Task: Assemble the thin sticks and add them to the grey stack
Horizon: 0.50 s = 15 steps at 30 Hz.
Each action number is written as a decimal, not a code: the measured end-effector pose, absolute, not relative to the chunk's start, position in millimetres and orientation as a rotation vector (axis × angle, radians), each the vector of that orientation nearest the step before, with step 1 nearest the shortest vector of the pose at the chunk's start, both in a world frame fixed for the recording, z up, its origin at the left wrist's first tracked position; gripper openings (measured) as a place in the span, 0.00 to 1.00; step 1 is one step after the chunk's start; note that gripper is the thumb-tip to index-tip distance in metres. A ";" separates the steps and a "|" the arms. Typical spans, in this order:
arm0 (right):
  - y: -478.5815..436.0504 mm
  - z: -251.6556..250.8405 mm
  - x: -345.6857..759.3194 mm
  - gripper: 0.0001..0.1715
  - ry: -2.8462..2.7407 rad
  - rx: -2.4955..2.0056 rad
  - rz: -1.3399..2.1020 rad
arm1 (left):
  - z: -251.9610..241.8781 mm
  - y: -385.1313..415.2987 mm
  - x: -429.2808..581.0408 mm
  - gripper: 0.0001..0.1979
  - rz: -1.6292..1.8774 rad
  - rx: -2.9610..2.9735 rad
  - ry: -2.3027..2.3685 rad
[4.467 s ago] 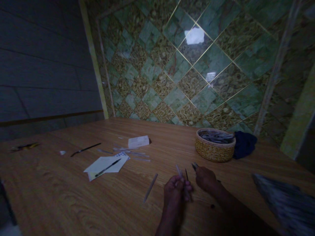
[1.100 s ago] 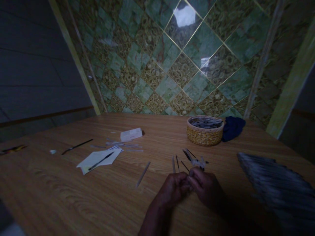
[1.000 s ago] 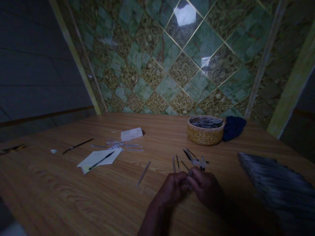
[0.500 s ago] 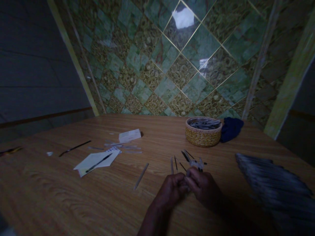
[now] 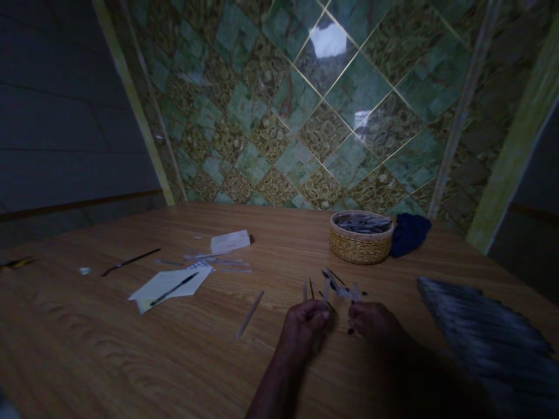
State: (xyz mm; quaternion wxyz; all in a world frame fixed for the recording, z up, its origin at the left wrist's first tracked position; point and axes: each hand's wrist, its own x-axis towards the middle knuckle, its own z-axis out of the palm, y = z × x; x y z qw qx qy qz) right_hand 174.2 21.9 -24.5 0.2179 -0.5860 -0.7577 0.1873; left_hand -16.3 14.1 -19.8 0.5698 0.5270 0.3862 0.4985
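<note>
While a yellow-and-black object (image 5: 16, 263) is cut off at the left edge and a blurred dark stack (image 5: 489, 334) at the right, the left hand (image 5: 307, 326) pinches a pale strip (image 5: 326, 291) over the wooden surface (image 5: 174, 361), the right hand (image 5: 376, 323) curls near loose parts (image 5: 345, 293), its grip unclear, and a tiled wall (image 5: 273, 137) stands behind.
</note>
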 end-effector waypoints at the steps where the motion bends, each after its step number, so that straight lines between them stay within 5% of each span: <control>1: 21.8 -27.0 173.7 0.07 -2.123 -1.643 0.528 | -20.7 15.0 -16.7 0.11 1.182 1.240 0.910; 15: 12.1 -25.8 158.0 0.14 -2.321 -1.758 0.401 | -20.8 17.4 -20.8 0.10 1.124 1.339 1.030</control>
